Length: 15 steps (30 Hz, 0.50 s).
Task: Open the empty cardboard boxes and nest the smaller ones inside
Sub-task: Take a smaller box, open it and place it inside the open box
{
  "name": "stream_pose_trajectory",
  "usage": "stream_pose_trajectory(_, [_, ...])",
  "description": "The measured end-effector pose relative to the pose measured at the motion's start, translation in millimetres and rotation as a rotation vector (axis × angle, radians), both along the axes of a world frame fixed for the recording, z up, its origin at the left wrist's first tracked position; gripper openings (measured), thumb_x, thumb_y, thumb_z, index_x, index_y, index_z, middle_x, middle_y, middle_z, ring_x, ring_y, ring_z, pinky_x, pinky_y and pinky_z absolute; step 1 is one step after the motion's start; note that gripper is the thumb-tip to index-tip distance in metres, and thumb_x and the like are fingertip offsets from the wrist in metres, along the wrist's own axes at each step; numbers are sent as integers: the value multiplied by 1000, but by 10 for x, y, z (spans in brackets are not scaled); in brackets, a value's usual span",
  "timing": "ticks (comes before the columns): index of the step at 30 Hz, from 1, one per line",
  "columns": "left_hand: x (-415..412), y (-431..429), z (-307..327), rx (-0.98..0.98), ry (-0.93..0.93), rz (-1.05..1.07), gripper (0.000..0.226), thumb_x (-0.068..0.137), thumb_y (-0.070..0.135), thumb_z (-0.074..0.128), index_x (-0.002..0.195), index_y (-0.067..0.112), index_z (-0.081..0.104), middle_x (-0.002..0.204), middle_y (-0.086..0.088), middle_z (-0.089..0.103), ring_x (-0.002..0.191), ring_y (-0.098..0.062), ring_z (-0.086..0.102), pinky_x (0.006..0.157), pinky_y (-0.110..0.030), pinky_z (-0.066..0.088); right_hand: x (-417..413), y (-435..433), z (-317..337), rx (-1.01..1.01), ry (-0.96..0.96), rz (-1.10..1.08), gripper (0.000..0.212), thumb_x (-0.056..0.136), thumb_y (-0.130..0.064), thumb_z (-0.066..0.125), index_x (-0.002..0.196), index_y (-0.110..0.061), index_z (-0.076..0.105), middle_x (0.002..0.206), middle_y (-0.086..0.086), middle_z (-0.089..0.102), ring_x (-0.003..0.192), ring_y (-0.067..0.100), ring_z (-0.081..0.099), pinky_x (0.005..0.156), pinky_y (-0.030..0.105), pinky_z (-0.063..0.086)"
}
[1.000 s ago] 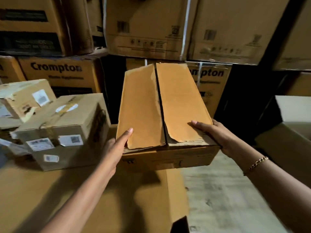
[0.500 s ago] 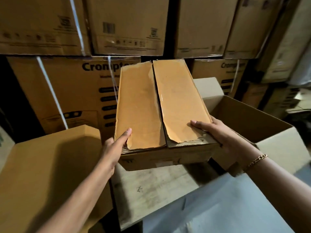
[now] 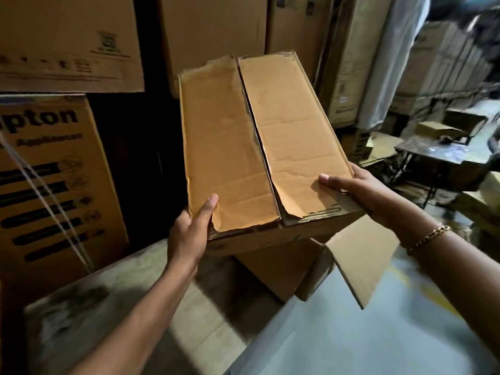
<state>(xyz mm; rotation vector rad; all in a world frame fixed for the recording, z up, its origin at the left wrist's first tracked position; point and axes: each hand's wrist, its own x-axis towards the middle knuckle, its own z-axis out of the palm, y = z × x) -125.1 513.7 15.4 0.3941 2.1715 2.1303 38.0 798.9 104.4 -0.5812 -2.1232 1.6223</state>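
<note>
1. Two hands hold one closed cardboard box [image 3: 259, 147] up in the air, tilted so that its top faces the camera.
2. The left hand [image 3: 189, 234] grips the near left corner, its thumb [image 3: 207, 212] laid flat on the left top flap and its other fingers out of sight under the box.
3. The right hand [image 3: 359, 190] grips the near right corner, thumb [image 3: 332, 182] pressed on the right top flap, the remaining fingers wrapped around the side.
4. A gold chain bracelet [image 3: 427, 236] sits on the right wrist.
5. Both top flaps lie folded down and meet along a dark seam running the length of the box; their near edges are torn and ragged.
6. Below the held box, and partly hidden by it, an open box [image 3: 284, 269] stands on the floor [image 3: 211, 315], with one loose flap [image 3: 359, 261] sticking out toward the right.
7. Stacked cartons [image 3: 67, 41] fill the background; a printed carton [image 3: 51, 185] at left shows part of a brand name and dark bars, with a pale strap crossing it.
8. Far right, a dark metal stand [image 3: 433, 155] is visible, blurred.
</note>
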Motion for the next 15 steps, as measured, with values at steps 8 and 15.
stream_pose_trajectory(8, [-269, 1344, 153, 15, 35, -22, 63, 59, 94, 60, 91, 40, 70, 99, 13, 75, 98, -15, 70, 96, -46, 54, -65, 1232, 217, 61, 14, -17, 75, 71, -43, 81, 137, -21, 51, 117, 4, 72, 92, 16, 75, 66, 25, 59])
stream_pose_trajectory(15, [-190, 2338, 104, -19, -10, 59, 74, 55, 93, 63, 99, 34, 71, 97, 10, 76, 94, -19, 71, 92, -49, 56, -270, 2448, 82, 4, -31, 81, 75, 76, -44, 82, 139, -26, 48, 121, 7, 69, 95, 22, 75, 68, 33, 61])
